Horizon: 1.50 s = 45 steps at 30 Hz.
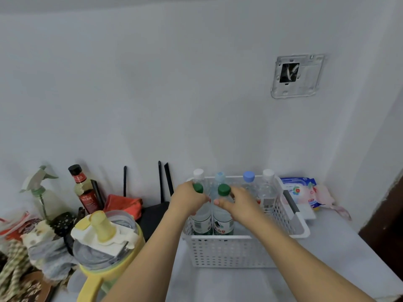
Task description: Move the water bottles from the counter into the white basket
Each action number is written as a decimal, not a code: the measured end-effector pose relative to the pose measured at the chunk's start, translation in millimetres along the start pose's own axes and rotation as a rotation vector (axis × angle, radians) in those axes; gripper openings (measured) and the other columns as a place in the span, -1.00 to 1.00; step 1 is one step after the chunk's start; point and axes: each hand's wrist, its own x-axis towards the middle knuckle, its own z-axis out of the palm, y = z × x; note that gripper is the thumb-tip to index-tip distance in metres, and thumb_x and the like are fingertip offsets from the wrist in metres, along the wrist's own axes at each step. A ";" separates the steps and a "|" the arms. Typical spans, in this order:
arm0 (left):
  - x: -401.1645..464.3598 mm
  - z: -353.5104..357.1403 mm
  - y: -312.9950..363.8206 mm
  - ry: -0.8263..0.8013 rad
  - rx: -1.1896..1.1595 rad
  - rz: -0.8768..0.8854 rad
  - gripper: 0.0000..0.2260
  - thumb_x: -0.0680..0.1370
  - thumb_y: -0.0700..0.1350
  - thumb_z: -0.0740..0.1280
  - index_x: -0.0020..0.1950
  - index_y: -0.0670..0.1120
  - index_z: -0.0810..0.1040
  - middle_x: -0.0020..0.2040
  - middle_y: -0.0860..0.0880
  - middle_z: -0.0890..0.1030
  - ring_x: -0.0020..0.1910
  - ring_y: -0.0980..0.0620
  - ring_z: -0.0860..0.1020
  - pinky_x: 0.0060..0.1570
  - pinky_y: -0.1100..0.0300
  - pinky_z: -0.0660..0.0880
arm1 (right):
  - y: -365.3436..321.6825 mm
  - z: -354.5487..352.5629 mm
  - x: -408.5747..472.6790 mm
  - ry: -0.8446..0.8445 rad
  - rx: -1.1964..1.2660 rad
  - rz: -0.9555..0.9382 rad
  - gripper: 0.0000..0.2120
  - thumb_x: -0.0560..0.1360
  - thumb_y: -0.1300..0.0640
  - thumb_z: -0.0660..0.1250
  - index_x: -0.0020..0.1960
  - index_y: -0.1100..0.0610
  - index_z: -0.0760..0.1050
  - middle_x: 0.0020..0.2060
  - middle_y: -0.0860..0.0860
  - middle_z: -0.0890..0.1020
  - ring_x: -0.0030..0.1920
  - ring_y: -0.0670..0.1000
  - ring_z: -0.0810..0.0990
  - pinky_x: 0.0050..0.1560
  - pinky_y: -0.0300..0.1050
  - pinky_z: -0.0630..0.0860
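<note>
Nearest the camera, two bare forearms reach forward over the table, crossing above the front wall of the white basket. Both hands are down inside it: the left hand is wrapped around the neck of a green-capped bottle, just under its cap, and the right hand is curled round the shoulder of the second green-capped bottle, fingertips pinching in from the side. The two bottles stand upright, touching each other, bottoms on the basket floor by the look of it. Here is the risk: both grips sit high on tall bottles, so if either hand pulls away sideways instead of straight up, a bottle could tip and knock its neighbour or the row behind. That back row holds four more bottles, a white-capped bottle, a pale blue one, a blue-capped one and another white-capped one, all upright against the far wall of the basket. The wrists are level, elbows low, thumbs facing each other. To the left sits a yellow jug close to the left elbow, which could be nudged on the way back. No water bottle shows on the open table, so the job looks nearly done.
</note>
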 end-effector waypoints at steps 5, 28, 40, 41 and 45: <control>-1.9 -0.6 2.0 -0.051 0.038 -0.006 -0.68 0.40 -0.06 0.49 0.11 -0.06 0.54 -0.07 -0.04 0.60 -0.16 -0.01 0.61 -0.29 0.11 0.66 | -0.1 2.9 -6.7 0.021 -0.029 0.014 -0.41 0.43 -0.27 0.36 0.36 -0.02 0.44 0.31 -0.03 0.47 0.33 0.02 0.46 0.33 0.06 0.42; -15.8 102.4 184.0 0.194 0.445 0.926 -0.62 0.63 -0.12 0.10 0.20 -0.39 0.52 0.14 -0.37 0.56 0.11 -0.35 0.52 0.16 -0.13 0.41 | 64.4 -219.2 -111.6 0.459 -0.452 0.239 -0.41 0.67 -0.04 0.04 0.58 0.25 0.03 0.58 0.18 0.06 0.58 0.10 0.01 0.56 -0.05 -0.07; -128.7 275.7 325.0 -0.238 0.293 1.483 -0.65 0.66 -0.10 0.12 0.29 -0.30 0.49 0.23 -0.25 0.55 0.22 -0.25 0.48 0.30 -0.06 0.36 | 109.2 -302.1 -301.2 0.810 -0.544 0.777 -0.42 0.67 -0.05 0.02 0.58 0.20 0.02 0.58 0.12 0.06 0.58 0.09 -0.01 0.56 -0.02 -0.05; -148.1 287.1 332.4 -0.273 0.289 1.525 -0.64 0.67 -0.09 0.12 0.35 -0.28 0.45 0.30 -0.23 0.52 0.29 -0.23 0.45 0.37 -0.06 0.31 | 107.9 -302.4 -322.0 0.840 -0.548 0.823 -0.42 0.67 -0.05 0.03 0.58 0.21 0.04 0.58 0.13 0.07 0.58 0.09 0.00 0.56 -0.02 -0.05; -236.8 312.6 349.2 -0.401 0.221 1.678 -0.59 0.69 -0.06 0.08 0.47 -0.24 0.34 0.44 -0.20 0.41 0.45 -0.18 0.33 0.48 -0.03 0.19 | 95.8 -289.4 -415.4 0.945 -0.561 1.019 -0.42 0.66 -0.04 0.04 0.58 0.23 0.05 0.58 0.14 0.09 0.58 0.10 0.02 0.56 -0.01 -0.04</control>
